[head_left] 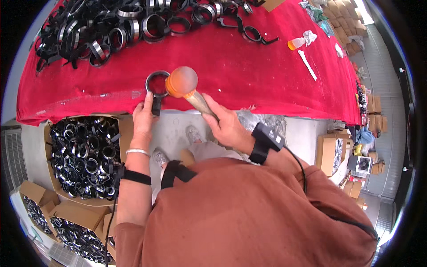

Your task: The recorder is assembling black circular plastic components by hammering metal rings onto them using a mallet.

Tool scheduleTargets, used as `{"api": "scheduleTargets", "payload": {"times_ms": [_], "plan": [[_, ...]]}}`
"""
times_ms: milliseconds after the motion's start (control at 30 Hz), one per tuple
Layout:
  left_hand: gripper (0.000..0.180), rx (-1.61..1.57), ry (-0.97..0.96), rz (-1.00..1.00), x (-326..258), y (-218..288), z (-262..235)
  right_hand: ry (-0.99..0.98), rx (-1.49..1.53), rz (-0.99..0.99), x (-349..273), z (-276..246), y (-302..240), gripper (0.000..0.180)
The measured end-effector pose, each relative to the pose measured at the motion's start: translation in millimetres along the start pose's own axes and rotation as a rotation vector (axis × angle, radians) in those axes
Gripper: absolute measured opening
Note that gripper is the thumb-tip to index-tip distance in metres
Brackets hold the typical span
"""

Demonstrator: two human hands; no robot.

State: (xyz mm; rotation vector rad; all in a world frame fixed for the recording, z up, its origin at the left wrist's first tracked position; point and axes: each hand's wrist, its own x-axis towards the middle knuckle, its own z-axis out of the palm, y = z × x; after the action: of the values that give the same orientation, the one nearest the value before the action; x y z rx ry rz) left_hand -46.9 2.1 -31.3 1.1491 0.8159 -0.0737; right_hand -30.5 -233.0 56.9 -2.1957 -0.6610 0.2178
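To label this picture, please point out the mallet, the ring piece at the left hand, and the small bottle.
Mallet [182,82]: head view, on its orange head.
Ring piece [156,107]: head view, on its black tab.
Small bottle [296,43]: head view, on its side.

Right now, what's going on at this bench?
A person's left hand steadies a black-and-silver ring part at the near edge of the red cloth. The right hand grips an orange-headed mallet, its head overlapping the ring's right side; contact can't be told. More ring parts lie piled beyond, and others fill a carton below left.
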Motion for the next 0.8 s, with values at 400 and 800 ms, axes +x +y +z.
{"api": "scheduleTargets", "payload": {"times_ms": [400,800], "plan": [[0.028,0.302,-0.084,0.205,-26,-7,-5,-0.028,0.105,-0.236,43,-17,-59,0.051],[0.027,0.259,0.012,0.246,-31,-16,2,-0.217,0.057,-0.219,88,7,-52,0.046]]}}
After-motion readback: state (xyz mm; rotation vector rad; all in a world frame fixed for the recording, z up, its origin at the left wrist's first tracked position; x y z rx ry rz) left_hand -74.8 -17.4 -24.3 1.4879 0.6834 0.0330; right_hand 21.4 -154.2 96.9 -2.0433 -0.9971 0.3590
